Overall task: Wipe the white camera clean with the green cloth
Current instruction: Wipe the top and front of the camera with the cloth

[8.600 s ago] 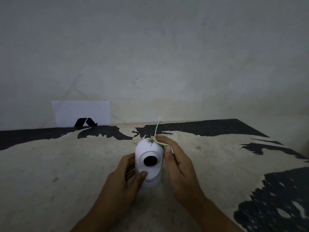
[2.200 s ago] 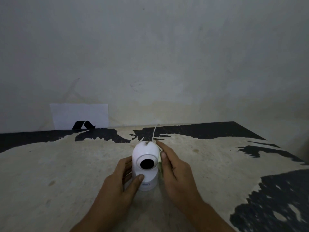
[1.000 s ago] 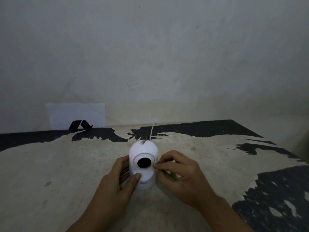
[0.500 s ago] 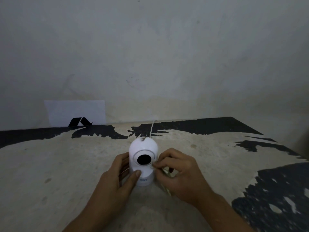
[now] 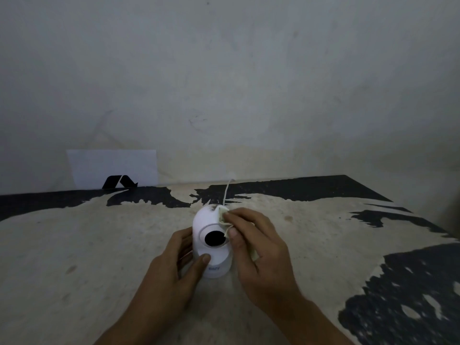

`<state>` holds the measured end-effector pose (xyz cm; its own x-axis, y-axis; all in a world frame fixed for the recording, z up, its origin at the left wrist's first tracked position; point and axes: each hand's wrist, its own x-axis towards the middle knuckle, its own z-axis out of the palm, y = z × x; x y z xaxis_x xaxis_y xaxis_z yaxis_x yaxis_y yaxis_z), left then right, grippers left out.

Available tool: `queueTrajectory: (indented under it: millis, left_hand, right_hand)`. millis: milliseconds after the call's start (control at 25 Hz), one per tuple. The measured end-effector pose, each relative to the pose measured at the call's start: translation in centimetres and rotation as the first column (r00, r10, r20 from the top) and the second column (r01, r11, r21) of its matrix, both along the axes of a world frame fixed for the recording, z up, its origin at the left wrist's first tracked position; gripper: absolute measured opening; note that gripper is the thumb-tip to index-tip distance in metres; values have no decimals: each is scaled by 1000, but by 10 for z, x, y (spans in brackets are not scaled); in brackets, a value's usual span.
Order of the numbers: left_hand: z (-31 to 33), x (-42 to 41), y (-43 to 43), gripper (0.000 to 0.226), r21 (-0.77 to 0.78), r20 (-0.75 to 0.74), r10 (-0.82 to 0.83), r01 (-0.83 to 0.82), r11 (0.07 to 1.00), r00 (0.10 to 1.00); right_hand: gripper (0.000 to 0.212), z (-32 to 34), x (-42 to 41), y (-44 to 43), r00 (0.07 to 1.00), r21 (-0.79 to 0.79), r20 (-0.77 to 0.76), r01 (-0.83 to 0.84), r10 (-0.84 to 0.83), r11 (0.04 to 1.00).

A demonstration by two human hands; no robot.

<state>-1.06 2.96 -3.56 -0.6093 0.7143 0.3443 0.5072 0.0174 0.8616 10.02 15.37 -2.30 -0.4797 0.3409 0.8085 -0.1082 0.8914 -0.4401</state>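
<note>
The white camera [image 5: 207, 221] stands upright on the worn table [image 5: 99, 245], its round black lens facing me. My left hand [image 5: 174, 267] grips its base from the left, thumb on the front. My right hand [image 5: 256, 247] holds the pale green cloth [image 5: 222, 215] folded under its fingers and presses it against the upper right side of the camera's dome. Most of the cloth is hidden under the hand; a strip shows by the palm. A thin white cable [image 5: 226, 192] runs from behind the camera toward the wall.
A white card with a black mark [image 5: 112, 169] leans against the wall at the back left. The tabletop has peeling black patches along the back and at the right. The wall [image 5: 224, 83] rises directly behind the table.
My right hand has risen from beside the lens to the upper right of the dome, carrying the cloth with it. The left hand and the camera stay put.
</note>
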Motion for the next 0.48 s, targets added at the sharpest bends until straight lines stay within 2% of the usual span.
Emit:
queueTrajectory:
  millis: [80,240,480]
  left_hand:
    - [0,0,0,50,9,5,-5,5,1000,1000]
    - [1,1,-1,47,17,12,-13,12,1000,1000]
    - [-1,-1,-1,46,30,11,-26,26,999,1000]
  right_hand:
    - [32,-2,-1,-3,999,-58,48,-18,21,998]
    - [36,1,1,-3,968,-357,166,-121,191,926]
    - [39,7,4,-3,976,-330,125,-126,176,936]
